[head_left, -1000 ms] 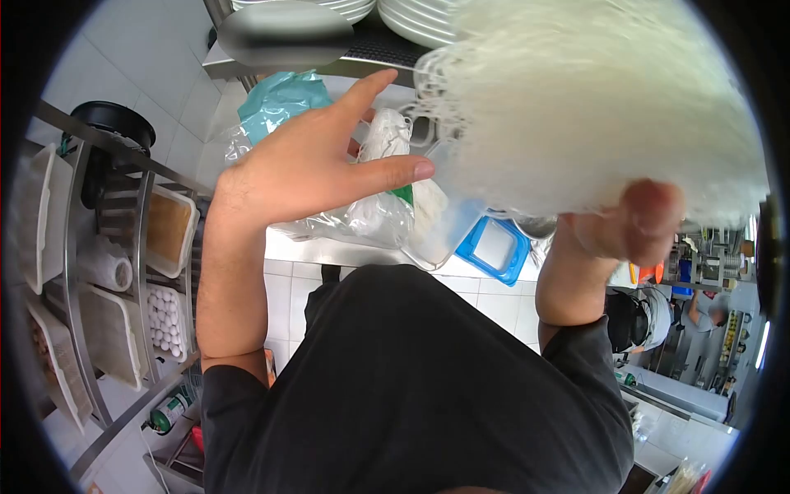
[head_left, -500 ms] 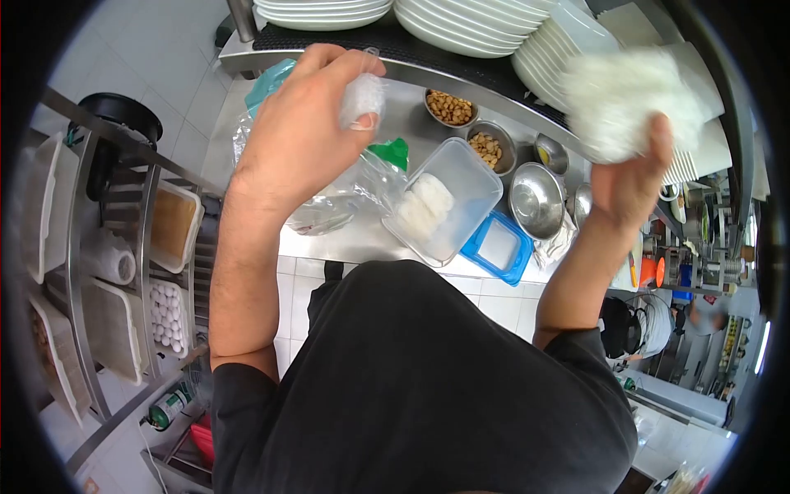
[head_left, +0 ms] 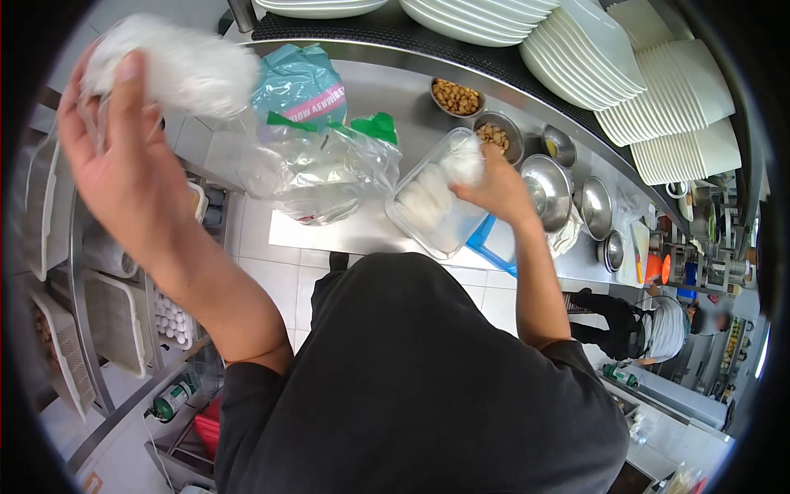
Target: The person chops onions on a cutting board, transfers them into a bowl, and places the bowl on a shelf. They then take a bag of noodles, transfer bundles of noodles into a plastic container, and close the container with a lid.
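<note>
Raised at the upper left, my left hand (head_left: pixel 123 156) grips a bundle of white noodles (head_left: pixel 173 70) with a clear wrapper trailing from it. My right hand (head_left: pixel 498 185) is closed on a smaller white noodle bundle (head_left: pixel 463 160) over the clear plastic container (head_left: pixel 448 239). More white bundles (head_left: pixel 424 198) lie inside that container. Between my hands, an open clear plastic bag (head_left: pixel 317 177) with green parts rests on the steel counter, beside a teal packet (head_left: pixel 300 86) with a pink band.
Metal bowls of nuts (head_left: pixel 457 97) and other metal bowls (head_left: pixel 546 191) stand behind and right of the container. A blue-rimmed lid (head_left: pixel 494 244) is partly under it. White plates (head_left: pixel 576 58) fill the shelf above. A person (head_left: pixel 650 325) stands at the far right.
My left hand has moved left and up, now holding a large noodle bundle. My right hand has come down from the upper right to the container with a white bundle.
</note>
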The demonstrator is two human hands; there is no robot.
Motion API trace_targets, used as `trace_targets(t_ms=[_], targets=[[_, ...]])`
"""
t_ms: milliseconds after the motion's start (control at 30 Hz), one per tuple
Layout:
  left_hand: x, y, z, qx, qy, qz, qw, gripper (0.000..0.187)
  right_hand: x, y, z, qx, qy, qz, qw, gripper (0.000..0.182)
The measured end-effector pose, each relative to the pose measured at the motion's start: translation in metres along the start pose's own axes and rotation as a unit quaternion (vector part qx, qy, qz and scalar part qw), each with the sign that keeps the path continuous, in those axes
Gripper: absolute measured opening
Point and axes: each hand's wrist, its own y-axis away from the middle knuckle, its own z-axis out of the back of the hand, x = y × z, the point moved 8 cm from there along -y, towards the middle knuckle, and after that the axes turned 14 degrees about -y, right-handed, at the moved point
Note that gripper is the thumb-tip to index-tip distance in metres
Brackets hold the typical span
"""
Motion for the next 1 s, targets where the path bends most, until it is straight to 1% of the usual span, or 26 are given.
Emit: trace_targets(t_ms=[67,100,167,233,267,367,467,500,567,600,667,700,733,767,800,833,867,900,967,1000], targets=[[-0.004,0.0,0.024,-0.036,0.017,0.001,0.999,0.042,-0.005,-0.007,-0.023,0.018,0.126,-0.034,0.991,0.087],[-0.006,0.003,0.034,-0.054,0.026,0.003,0.998,0.042,-0.008,-0.01,-0.033,0.032,0.148,-0.054,0.987,0.088],[-0.014,0.015,0.044,-0.042,-0.002,-0.003,0.999,0.045,-0.016,-0.018,-0.054,0.062,0.193,-0.093,0.975,0.088],[-0.019,0.027,0.053,-0.016,-0.011,0.005,1.0,0.047,-0.026,-0.026,-0.075,0.071,0.23,-0.089,0.966,0.089],[-0.02,0.037,0.058,-0.045,-0.063,0.038,0.996,0.053,-0.033,-0.031,-0.085,0.076,0.248,-0.086,0.962,0.09],[-0.024,0.057,0.071,-0.032,-0.057,0.016,0.998,0.056,-0.058,-0.041,-0.11,0.092,0.288,-0.096,0.948,0.095],[-0.042,0.069,0.066,-0.037,-0.175,-0.027,0.983,0.065,-0.058,-0.043,-0.106,0.112,0.268,-0.095,0.952,0.1],[-0.051,0.075,0.061,-0.044,-0.216,-0.045,0.974,0.068,-0.053,-0.039,-0.099,0.115,0.259,-0.094,0.954,0.1],[-0.065,0.088,0.037,-0.001,-0.196,-0.08,0.977,0.073,-0.029,-0.031,-0.079,0.12,0.24,-0.082,0.96,0.1],[-0.07,0.095,0.025,0.031,-0.182,-0.097,0.978,0.072,-0.015,-0.028,-0.063,0.102,0.202,-0.069,0.972,0.095],[-0.074,0.108,-0.003,0.142,-0.141,-0.131,0.971,0.072,0.014,-0.017,-0.024,0.065,0.121,-0.039,0.99,0.085],[-0.074,0.114,-0.018,0.199,-0.123,-0.147,0.961,0.072,0.036,-0.008,-0.005,0.08,-0.002,-0.028,0.996,0.082],[-0.074,0.121,-0.034,0.248,-0.105,-0.162,0.949,0.072,0.057,0.003,0.018,0.092,-0.125,-0.018,0.988,0.079],[-0.072,0.129,-0.051,0.285,-0.083,-0.167,0.94,0.072,0.076,0.016,0.031,0.149,-0.273,0.009,0.95,0.08],[-0.069,0.138,-0.067,0.314,-0.062,-0.157,0.934,0.073,0.092,0.031,0.043,0.201,-0.415,0.034,0.887,0.081],[-0.068,0.147,-0.082,0.337,-0.044,-0.138,0.93,0.073,0.11,0.046,0.053,0.242,-0.471,0.097,0.843,0.08],[-0.066,0.156,-0.095,0.354,-0.028,-0.115,0.928,0.071,0.127,0.062,0.062,0.282,-0.522,0.158,0.789,0.08],[-0.065,0.165,-0.109,0.37,-0.011,-0.091,0.925,0.069,0.126,0.068,0.063,0.278,-0.517,0.171,0.791,0.078],[-0.063,0.174,-0.128,0.39,-0.011,-0.084,0.917,0.066,0.123,0.08,0.066,0.268,-0.507,0.195,0.796,0.074],[-0.058,0.179,-0.136,0.399,-0.025,-0.137,0.906,0.083,0.118,0.076,0.062,0.23,-0.489,0.17,0.824,0.07]])
